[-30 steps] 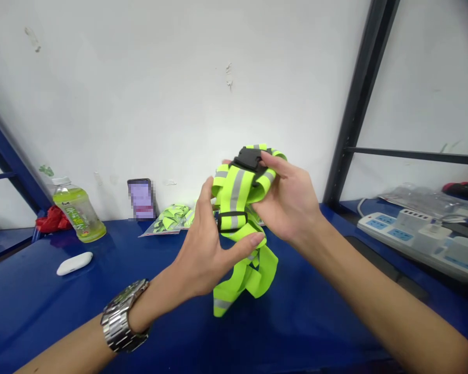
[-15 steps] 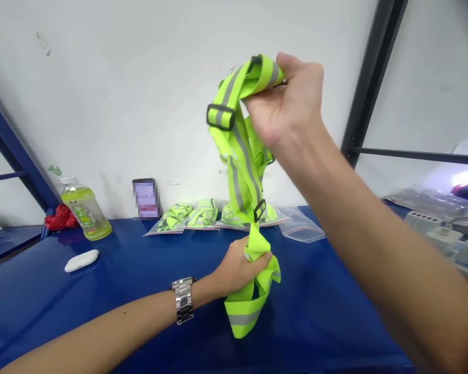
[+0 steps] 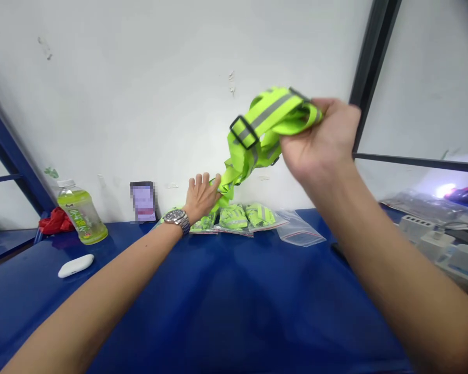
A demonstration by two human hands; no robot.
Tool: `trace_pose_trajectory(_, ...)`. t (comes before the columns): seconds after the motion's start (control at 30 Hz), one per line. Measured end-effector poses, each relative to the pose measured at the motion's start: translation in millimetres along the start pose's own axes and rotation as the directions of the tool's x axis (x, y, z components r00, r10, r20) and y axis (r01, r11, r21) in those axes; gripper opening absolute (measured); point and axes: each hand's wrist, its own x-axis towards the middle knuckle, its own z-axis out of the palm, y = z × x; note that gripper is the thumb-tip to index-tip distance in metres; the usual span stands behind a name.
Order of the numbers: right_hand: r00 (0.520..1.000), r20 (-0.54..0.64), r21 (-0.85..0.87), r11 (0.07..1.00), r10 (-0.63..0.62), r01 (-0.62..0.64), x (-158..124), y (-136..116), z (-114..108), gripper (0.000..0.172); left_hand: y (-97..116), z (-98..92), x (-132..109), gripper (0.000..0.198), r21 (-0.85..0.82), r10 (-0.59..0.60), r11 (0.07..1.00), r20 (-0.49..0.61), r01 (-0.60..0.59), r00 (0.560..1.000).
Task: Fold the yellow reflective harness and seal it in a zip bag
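One raised strap bundle (image 3: 271, 113) in right fingers (image 3: 328, 104), left fingers (image 3: 198, 184) splayed, one bottle (image 3: 81, 215)

Right hand (image 3: 323, 140) partly hidden by the strap (image 3: 271, 111), phone screen (image 3: 143, 201) pixelated

Your blue counter (image 3: 234, 306) spreads before you. At its left you have a white case (image 3: 76, 266) and a bottle (image 3: 82, 214); along its back, a phone (image 3: 143, 201), bagged yellow-green straps (image 3: 234, 217) and a flat clear bag (image 3: 300, 228).
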Motion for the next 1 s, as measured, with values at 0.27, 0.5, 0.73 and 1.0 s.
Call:
trace_pose_trajectory(0.27, 0.439, -0.352, 0.307, 0.545, 0.827, -0.780, -184, 47, -15, 0.016, -30, 29.9, -3, 0.071, -0.031, 0.075, 0.997, 0.308, -0.069, 0.948)
trace_pose_trajectory(0.5, 0.117, -0.015, -0.652, 0.079, 0.993, -0.754, -213, 21, -39, 0.031, -12, 2.7, -7, 0.076, 0.023, 0.101, 0.993, 0.315, -0.114, 0.944)
trace_pose_trajectory(0.73, 0.645, 0.597, -0.792, 0.477, 0.478, 0.380, -209, 27, -57, 0.038, 61, -41.3, -79, 0.027, -0.244, 0.277, 0.915, -0.196, -0.320, 0.941)
trace_pose_trajectory(1.0, 0.484, 0.650, -0.757, 0.442, 0.586, 0.482, -206, 67, -78, 0.044, 58, -8.4, -158, 0.030, -0.567, 0.406, 0.780, 0.133, -0.267, 0.904)
